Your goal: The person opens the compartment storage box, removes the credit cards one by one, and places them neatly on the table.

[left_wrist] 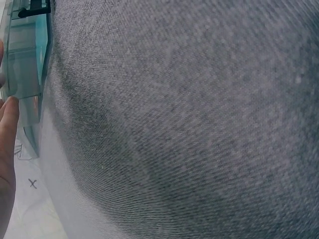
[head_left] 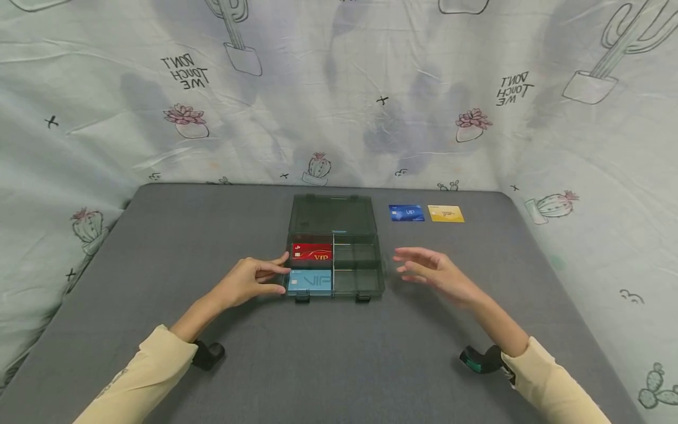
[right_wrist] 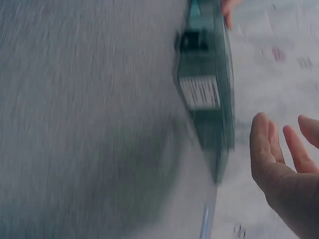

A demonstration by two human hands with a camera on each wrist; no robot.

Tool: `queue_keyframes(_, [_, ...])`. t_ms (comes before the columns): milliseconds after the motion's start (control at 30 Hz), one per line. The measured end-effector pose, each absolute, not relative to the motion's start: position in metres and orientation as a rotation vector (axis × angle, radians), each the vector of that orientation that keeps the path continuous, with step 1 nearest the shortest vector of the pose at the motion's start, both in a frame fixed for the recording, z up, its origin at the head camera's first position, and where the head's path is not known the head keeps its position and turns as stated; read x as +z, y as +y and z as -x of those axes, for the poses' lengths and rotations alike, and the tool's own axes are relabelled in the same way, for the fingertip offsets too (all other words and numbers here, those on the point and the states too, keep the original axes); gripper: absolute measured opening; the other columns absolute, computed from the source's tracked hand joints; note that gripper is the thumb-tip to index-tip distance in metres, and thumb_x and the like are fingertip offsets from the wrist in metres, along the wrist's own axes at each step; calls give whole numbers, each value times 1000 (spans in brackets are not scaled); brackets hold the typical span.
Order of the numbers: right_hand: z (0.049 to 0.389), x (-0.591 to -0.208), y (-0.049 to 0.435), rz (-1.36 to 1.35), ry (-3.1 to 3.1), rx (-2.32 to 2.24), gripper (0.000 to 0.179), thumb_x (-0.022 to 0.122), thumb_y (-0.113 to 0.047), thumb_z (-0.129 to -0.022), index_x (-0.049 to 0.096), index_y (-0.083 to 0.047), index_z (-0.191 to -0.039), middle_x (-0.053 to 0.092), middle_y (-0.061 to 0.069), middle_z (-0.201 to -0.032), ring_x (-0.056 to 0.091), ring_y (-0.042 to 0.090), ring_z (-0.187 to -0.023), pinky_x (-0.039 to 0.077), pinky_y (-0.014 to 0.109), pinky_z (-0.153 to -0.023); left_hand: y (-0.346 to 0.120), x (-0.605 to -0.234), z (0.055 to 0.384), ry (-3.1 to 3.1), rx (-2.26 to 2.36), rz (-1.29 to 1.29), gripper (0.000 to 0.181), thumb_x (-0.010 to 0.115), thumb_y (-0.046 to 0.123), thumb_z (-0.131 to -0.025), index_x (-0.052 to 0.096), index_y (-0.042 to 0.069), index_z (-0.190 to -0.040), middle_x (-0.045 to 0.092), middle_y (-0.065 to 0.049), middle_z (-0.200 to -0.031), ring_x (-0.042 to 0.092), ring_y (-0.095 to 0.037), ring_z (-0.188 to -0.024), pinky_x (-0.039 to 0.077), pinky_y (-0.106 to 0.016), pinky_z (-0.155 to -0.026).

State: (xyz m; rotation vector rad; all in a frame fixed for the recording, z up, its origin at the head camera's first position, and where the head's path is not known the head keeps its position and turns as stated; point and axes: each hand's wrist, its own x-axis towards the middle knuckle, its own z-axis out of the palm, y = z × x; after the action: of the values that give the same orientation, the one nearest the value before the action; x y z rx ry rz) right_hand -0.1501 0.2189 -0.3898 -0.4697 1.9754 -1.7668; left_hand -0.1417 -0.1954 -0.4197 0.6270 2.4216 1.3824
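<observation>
A dark translucent compartment box (head_left: 357,282) lies on the table with its lid (head_left: 332,215) folded back. The back left compartment contains a red VIP card (head_left: 311,252); a light blue VIP card (head_left: 309,281) is in the front left one. At the box's left side, my left hand (head_left: 248,281) has its fingertips against the edge, fingers extended. My right hand (head_left: 436,272) hovers to the right of the box, fingers loosely bent and holding nothing. In the right wrist view, the box's side wall (right_wrist: 199,92) shows a white label, blurred.
Behind the right hand, a dark blue VIP card (head_left: 406,213) and a yellow card (head_left: 446,214) lie side by side near the table's back edge. The grey cloth-covered table (head_left: 328,365) meets a patterned curtain (head_left: 349,106) at the back and sides.
</observation>
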Motion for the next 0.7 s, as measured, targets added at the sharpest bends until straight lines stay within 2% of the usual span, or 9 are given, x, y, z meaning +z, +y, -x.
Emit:
queue_keyframes(67, [148,-389,208,476,1962,-1751,46,54,-10,-99,40,9,-139,43,27,-141,52,36,-121,50,31,-97,-195,-419,142,2417,1384,-621,47,78,10,-79,64,-5,-121,37,-19,-146,48,-32,-126,47,-36,-97])
queue_keyframes(233, [146,-390,184,527,1932,-1695,45,54,-10,-99,42,8,-139,44,32,-138,48,45,-121,48,31,-99,-194,-420,141,2431,1379,-624,46,78,10,-78,65,-5,-120,38,-18,-146,48,-32,-126,47,-36,-97])
queue_keyframes(467, [148,-392,159,560,1915,-1654,43,53,-9,-100,44,9,-138,48,31,-134,50,47,-119,48,32,-99,-194,-422,140,2448,1366,-641,47,79,12,-78,65,-3,-120,38,-18,-146,48,-31,-126,47,-35,-97])
queue_keyframes(700, [148,-392,138,584,1955,-1521,41,49,-12,-101,45,5,-139,48,27,-137,51,42,-121,44,46,-103,-194,-424,139,2462,1361,-638,46,79,11,-77,66,-4,-119,39,-18,-145,48,-32,-127,47,-37,-96])
